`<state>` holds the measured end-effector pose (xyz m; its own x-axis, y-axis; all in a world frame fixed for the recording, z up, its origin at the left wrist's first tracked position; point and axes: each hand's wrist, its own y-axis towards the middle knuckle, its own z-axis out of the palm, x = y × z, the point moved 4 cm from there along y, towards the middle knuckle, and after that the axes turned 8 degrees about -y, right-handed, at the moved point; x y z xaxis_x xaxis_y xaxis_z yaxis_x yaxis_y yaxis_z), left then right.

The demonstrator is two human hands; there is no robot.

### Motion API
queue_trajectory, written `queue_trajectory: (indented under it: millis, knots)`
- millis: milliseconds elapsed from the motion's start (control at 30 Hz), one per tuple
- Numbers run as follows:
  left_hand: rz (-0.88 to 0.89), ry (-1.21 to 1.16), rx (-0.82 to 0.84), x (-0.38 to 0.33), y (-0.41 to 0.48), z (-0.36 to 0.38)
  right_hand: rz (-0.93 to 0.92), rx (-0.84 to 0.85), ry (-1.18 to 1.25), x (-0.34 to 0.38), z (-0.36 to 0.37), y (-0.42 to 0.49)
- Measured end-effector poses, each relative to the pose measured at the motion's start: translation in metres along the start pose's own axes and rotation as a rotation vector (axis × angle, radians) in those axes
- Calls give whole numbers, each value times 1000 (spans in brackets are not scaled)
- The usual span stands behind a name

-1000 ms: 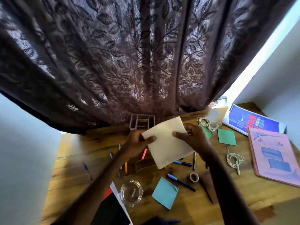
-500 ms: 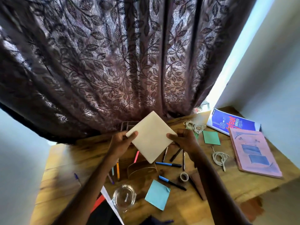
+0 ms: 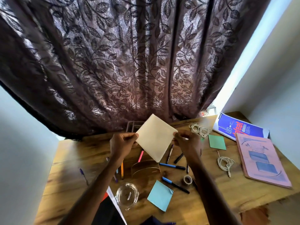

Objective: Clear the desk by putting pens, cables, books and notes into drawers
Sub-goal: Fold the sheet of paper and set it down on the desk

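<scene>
On the left side of the wooden desk (image 3: 73,153) a purple pen (image 3: 83,173) lies alone. Lower down, near the middle, sit a glass dish (image 3: 127,195) and a light blue note (image 3: 159,194).

In the middle of the frame the left hand (image 3: 121,146) pinches the left corner of a cream note pad (image 3: 154,137). The right hand (image 3: 186,142) pinches the right corner. The pad is held up in the air, tilted like a diamond, above a pink pen (image 3: 140,156) and some blue pens (image 3: 172,166).

To the right lie a green note (image 3: 217,142), two coiled cables (image 3: 224,164), a blue book (image 3: 240,128) and a pink book (image 3: 261,161).

I think this is the note step, just begun, since most things are on the desk. Next, the pad needs a drawer. No drawer shows, so one must be found and opened, and one hand must let go to pull it.
</scene>
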<state>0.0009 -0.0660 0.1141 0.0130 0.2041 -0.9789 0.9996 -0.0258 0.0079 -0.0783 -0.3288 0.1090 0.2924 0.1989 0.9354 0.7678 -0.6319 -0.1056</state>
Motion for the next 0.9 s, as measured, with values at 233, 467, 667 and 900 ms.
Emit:
queue_trajectory:
  millis: [233, 467, 667, 900]
  knots:
    - [152, 128, -28, -27, -20, 8, -390, -95, -310, 44, 33, -50]
    - [164, 132, -19, -32, -34, 16, -519, 14, -406, 52, 66, -77]
    - [42, -18, 21, -17, -34, 9, -532, 6, -456, 53, 70, -84]
    - [-178, -390, 209, -1, -30, 10, -542, -2, -514, 50, 71, -87]
